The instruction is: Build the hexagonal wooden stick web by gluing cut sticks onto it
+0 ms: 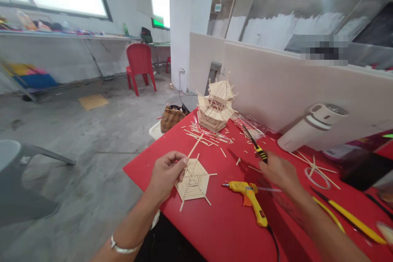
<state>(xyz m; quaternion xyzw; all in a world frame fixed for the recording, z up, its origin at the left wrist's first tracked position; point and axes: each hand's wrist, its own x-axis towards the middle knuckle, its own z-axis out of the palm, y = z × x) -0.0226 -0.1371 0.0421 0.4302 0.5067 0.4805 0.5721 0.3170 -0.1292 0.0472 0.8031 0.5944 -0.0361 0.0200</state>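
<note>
a: what's in your left hand (170,172)?

b: a thin wooden stick (195,146), pinched between my thumb and fingers. its free end points away from me, over the red table (208,231).

a: and the web-shaped panel (193,178)?

b: it lies on the table near the edge, spokes poking past its rim. my left hand covers part of its left side, though from this angle i can't tell whether i'm pressing on it.

a: your right hand (278,168)?

b: wrapped round the handle of a black-and-yellow tool (262,154), raised, with the slim dark end towards the stick tower (216,106).

a: what's lying between your hands?

b: the yellow glue gun (245,192), on its side, nozzle towards the panel. loose sticks (223,152) are scattered near the tower's base, and a white bottle (310,127) stands farther right.
</note>
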